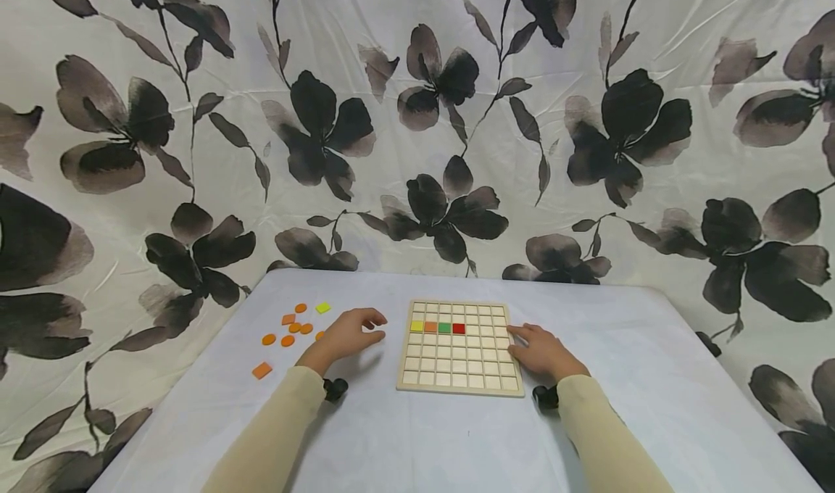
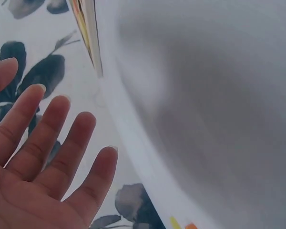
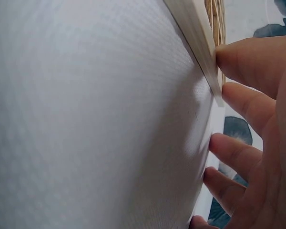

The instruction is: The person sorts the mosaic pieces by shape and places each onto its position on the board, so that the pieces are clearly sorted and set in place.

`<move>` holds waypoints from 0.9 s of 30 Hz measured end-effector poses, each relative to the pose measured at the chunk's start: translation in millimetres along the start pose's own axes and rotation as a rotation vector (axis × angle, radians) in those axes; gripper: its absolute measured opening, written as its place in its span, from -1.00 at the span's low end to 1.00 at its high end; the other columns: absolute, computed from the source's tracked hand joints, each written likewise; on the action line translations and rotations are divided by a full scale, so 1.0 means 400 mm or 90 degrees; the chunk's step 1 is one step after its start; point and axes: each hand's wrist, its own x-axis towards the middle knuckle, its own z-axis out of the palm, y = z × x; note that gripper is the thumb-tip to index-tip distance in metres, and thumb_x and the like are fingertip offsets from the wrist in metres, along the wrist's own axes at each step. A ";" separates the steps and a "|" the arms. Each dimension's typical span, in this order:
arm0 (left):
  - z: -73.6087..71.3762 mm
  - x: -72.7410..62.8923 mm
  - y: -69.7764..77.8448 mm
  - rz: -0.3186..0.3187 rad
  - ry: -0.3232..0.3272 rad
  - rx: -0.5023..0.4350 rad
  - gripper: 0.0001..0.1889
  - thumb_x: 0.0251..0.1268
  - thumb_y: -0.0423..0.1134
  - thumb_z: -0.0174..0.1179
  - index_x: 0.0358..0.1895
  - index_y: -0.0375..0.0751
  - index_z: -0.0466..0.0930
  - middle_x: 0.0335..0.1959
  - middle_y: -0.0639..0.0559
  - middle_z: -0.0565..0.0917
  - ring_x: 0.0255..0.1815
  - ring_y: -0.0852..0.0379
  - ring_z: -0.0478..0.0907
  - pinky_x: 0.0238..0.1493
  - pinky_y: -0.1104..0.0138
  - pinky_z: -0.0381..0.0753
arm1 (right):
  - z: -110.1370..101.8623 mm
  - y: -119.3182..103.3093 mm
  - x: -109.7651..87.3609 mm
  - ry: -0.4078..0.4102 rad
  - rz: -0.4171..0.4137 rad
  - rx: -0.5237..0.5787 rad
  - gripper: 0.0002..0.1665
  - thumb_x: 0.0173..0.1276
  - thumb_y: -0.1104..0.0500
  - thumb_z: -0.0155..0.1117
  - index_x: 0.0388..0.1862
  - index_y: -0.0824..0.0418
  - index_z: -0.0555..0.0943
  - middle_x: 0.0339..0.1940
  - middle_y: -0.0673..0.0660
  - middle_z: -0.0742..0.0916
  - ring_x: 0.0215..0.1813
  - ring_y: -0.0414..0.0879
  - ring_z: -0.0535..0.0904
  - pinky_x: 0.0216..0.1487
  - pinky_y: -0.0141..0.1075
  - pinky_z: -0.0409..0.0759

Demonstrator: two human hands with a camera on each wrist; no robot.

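Note:
A wooden grid board [image 1: 459,391] lies flat on the table. One row of its squares holds, from the left, a yellow tile [image 1: 417,326], an orange tile [image 1: 430,327], a green tile [image 1: 445,328] and a red tile [image 1: 459,328]. My left hand [image 1: 349,333] hovers left of the board, palm and spread fingers [image 2: 78,143] bare of any object in the left wrist view. At the board's right edge, my right hand [image 1: 543,349] touches the frame with thumb and index fingertips, its other fingers [image 3: 236,152] extended down beside the table surface.
Left of my left hand lie several orange discs [image 1: 268,339], orange squares [image 1: 262,370] and a yellow-green square [image 1: 322,307]. A white cloth covers the table [image 1: 457,449]. Behind its far edge hangs a flower-patterned curtain [image 1: 541,210].

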 end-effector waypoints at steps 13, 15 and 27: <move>-0.059 -0.061 -0.065 -0.013 0.008 -0.005 -0.69 0.28 -0.16 0.23 0.06 -0.13 0.60 0.05 -0.03 0.65 0.07 0.00 0.55 0.08 0.05 0.55 | 0.001 0.001 -0.001 0.004 -0.003 -0.005 -0.35 0.43 -0.06 0.02 0.46 0.06 0.32 0.48 0.35 0.32 0.46 0.41 0.18 0.37 0.31 0.16; -0.070 -0.076 -0.078 -0.008 0.005 -0.014 -0.68 0.29 -0.17 0.23 0.07 -0.16 0.59 0.06 -0.07 0.64 0.08 -0.03 0.54 0.08 0.04 0.54 | 0.002 0.002 0.000 0.005 -0.003 -0.006 -0.35 0.43 -0.06 0.01 0.46 0.06 0.32 0.47 0.35 0.32 0.46 0.40 0.18 0.38 0.30 0.16; -0.113 -0.127 -0.142 -0.040 0.021 -0.004 -0.69 0.28 -0.17 0.23 0.04 -0.19 0.61 0.01 -0.08 0.65 -0.01 0.02 0.56 -0.04 0.10 0.57 | 0.004 0.000 -0.001 0.005 0.009 -0.001 -0.35 0.43 -0.08 0.02 0.46 0.05 0.32 0.48 0.35 0.31 0.47 0.40 0.17 0.38 0.31 0.14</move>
